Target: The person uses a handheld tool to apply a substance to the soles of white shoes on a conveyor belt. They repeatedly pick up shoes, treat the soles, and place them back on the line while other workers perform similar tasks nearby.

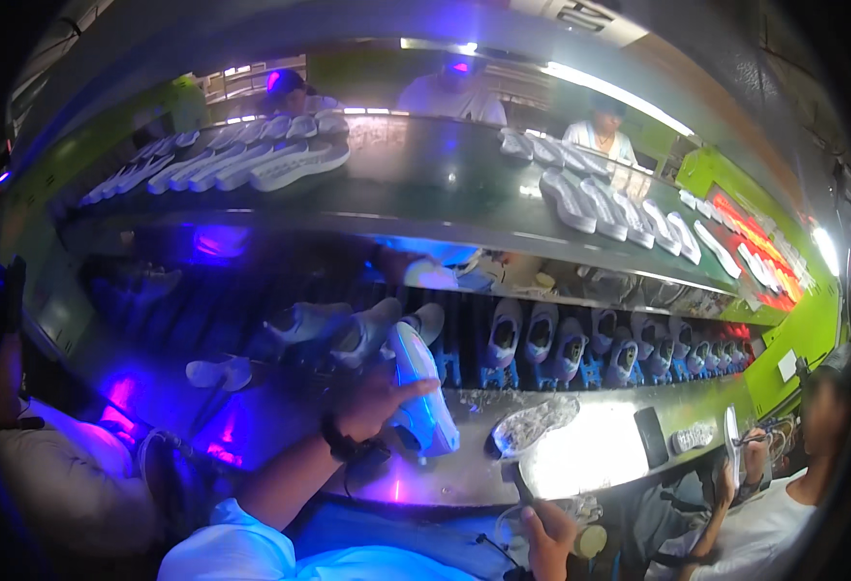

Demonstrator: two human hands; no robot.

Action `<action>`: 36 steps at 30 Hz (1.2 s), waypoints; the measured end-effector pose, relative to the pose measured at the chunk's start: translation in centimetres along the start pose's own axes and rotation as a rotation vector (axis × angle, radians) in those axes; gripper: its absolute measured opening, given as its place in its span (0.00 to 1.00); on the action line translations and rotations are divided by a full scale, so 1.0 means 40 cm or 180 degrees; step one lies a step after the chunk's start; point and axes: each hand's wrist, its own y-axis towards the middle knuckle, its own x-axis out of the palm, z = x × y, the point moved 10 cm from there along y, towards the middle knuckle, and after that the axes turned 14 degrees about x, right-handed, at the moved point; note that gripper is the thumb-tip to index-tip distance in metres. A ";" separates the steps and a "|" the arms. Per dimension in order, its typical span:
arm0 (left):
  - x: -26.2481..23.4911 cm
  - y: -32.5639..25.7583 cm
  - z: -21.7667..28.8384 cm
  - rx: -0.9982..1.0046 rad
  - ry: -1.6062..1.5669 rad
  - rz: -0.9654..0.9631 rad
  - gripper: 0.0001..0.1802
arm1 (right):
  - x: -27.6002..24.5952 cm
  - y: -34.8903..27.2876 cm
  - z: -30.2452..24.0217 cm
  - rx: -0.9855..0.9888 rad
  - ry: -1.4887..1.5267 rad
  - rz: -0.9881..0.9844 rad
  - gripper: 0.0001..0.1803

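My left hand (372, 405), with a dark watch on its wrist, grips a pale shoe (423, 392) from its left side. The shoe is tilted upright over the metal bench and glows blue in the violet light. Low in front of the bench, my right hand (548, 538) is closed round a dark, flat-ended tool (516, 481); its exact kind is unclear. Just beyond that tool, a pale shoe sole (536, 426) lies on the bench, beside a brightly lit white sheet (590, 451).
Behind the bench, shoes (505, 334) stand in a row on blue holders. Above runs a shelf (416, 179) bearing several soles (285, 167). A dark flat object (651, 436) lies right of the sheet. Co-workers sit at left (67, 474) and right (764, 523).
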 end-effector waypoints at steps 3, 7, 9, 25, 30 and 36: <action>-0.028 -0.093 0.104 0.1251 0.1434 -0.0297 0.43 | 0.062 0.028 -0.033 -0.0042 -0.0565 -0.0047 0.15; -0.016 -0.211 0.134 0.1635 0.2217 -0.0625 0.49 | 0.134 0.048 0.013 0.0517 -0.0371 -0.0292 0.16; -0.024 -0.273 0.118 0.1512 0.2480 -0.0760 0.47 | 0.181 0.056 0.023 0.0739 -0.0085 -0.0547 0.16; -0.039 -0.499 0.133 0.1635 0.3428 -0.0683 0.38 | 0.431 0.110 0.084 0.0938 -0.0589 -0.1121 0.16; -0.042 -0.506 0.134 0.1655 0.3360 -0.0694 0.43 | 0.448 0.072 0.098 0.0990 -0.0320 -0.1201 0.16; -0.042 -0.507 0.130 0.1643 0.3418 -0.0642 0.42 | 0.433 0.000 0.116 0.0910 -0.0045 -0.1478 0.15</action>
